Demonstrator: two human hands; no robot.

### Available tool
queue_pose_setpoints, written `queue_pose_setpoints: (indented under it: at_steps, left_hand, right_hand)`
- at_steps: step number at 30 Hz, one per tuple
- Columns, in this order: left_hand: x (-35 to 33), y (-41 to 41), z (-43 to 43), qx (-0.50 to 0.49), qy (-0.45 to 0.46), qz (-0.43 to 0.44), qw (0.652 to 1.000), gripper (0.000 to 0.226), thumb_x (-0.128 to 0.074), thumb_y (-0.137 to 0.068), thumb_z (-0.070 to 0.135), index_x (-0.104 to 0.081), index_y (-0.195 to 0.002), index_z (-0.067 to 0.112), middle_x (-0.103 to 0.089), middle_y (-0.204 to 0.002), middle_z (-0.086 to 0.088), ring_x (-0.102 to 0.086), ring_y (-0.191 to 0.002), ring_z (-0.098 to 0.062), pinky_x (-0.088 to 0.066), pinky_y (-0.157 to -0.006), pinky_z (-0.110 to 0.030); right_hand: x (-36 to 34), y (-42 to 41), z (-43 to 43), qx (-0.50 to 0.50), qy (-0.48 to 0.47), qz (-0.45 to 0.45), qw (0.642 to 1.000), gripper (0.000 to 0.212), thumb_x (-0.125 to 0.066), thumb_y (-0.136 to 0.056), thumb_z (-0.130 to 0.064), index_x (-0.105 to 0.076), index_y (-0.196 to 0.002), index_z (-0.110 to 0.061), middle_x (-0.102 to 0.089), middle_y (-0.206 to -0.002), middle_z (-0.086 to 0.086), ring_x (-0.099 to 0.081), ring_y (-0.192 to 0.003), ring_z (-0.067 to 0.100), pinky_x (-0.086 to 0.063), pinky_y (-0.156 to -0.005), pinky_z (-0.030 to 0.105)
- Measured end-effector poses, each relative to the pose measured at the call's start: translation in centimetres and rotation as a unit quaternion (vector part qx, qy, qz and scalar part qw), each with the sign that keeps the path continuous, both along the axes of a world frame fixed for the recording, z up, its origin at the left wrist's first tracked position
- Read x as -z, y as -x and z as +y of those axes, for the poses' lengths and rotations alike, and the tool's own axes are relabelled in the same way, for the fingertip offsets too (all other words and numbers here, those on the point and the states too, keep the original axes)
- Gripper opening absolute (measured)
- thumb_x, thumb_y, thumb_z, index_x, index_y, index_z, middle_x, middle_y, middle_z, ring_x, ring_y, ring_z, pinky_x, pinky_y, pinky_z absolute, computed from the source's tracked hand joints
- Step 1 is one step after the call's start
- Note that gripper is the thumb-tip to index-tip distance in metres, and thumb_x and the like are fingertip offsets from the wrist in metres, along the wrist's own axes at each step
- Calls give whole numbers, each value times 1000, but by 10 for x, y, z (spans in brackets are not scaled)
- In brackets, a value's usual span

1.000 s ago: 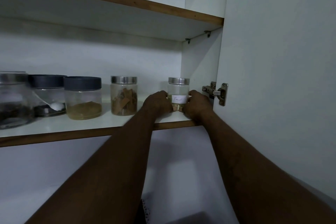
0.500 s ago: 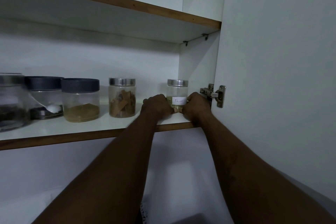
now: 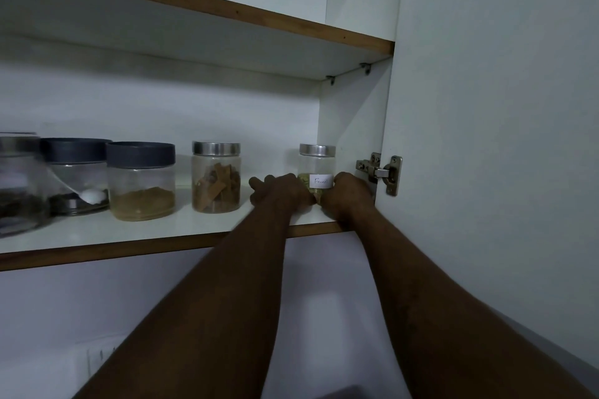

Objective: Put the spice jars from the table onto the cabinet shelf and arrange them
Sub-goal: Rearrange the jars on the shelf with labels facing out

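Bare forearms fill the lower view, reaching up to the shelf [image 3: 97,230], a white board with a brown wood edge. My left hand [image 3: 285,191] and right hand [image 3: 348,193] close around the base of the fennel jar [image 3: 317,168] from either side; the fingers wrap its lower glass, gripping it. The jar stands upright at the shelf's right end, near the front edge, just beside the cabinet wall. It is clear, round, with a brushed metal lid, and its white label reads "Fennel" in handwriting. Greenish seeds show behind the label. To its left, well apart, stands a metal-lidded jar of brown bark pieces [image 3: 216,176], then a dark-lidded jar of brown powder [image 3: 141,181]. A metal hinge [image 3: 382,172] joins the open white door [image 3: 486,139].
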State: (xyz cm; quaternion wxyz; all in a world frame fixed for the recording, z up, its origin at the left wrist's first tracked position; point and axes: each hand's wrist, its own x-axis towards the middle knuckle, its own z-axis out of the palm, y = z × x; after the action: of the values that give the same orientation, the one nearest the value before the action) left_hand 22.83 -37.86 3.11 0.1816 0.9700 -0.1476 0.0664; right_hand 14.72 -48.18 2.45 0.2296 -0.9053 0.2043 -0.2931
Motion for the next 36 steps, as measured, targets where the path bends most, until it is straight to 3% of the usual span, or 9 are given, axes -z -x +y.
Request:
queue_pose_setpoints:
  at_steps: [3,8,15,21,26,32,36]
  left_hand:
    - [2,-1,-4,-12,12,2,1000,72,-65,-76,72,-49,-136,35,-48,-139,-7,-32,-137,-32,-32,-102,-45]
    - [5,-8,-1,5,32,-25,999,72,-64,-73,74,-55,-129,30,-57,-134,-5,-44,-132,-30,-32,-104,-45]
    - [5,-8,4,5,106,-53,993,54,-79,-67,65,-54,-94,25,-67,-114,-3,-58,-118,-26,-33,-102,-41]
    - [5,-4,6,7,124,-54,991,52,-81,-73,58,-61,-103,21,-68,-117,-4,-59,-118,-27,-34,-105,-41]
    - [2,2,10,2,167,-35,985,47,-87,-69,45,-55,-88,17,-69,-114,-8,-62,-114,-29,-43,-104,-40]
    - [1,7,15,12,192,-22,981,51,-89,-70,38,-66,-106,10,-69,-113,-11,-64,-109,-30,-51,-100,-42]
    - [2,8,15,22,205,-3,978,55,-89,-69,34,-68,-112,8,-69,-115,-12,-64,-110,-31,-52,-100,-43]
  right_hand:
    - [1,-1,-2,-4,1,2,1000,39,-69,-85,-26,-62,-119,-10,-68,-116,12,-64,-105,29,-42,-70,27]
    - [3,-2,-3,-7,5,-17,1000,44,-71,-84,-32,-62,-122,-10,-68,-117,11,-64,-105,27,-41,-70,26]
    - [5,1,-3,6,6,-53,999,41,-66,-88,-27,-59,-124,-10,-68,-116,11,-63,-105,26,-40,-73,26]
    - [5,2,-2,5,-3,-58,998,46,-70,-86,-26,-58,-128,-10,-66,-121,11,-62,-109,26,-42,-77,26]
    - [5,1,-3,8,-5,-63,998,46,-75,-82,-26,-60,-123,-10,-68,-115,10,-63,-105,24,-41,-74,25]
    - [3,0,-3,2,7,-37,999,34,-73,-83,-24,-67,-113,-9,-71,-103,9,-65,-92,23,-49,-71,27]
    - [2,-1,-4,-1,-1,-28,1000,38,-71,-83,-29,-57,-114,-11,-65,-101,6,-55,-84,20,-38,-60,27]
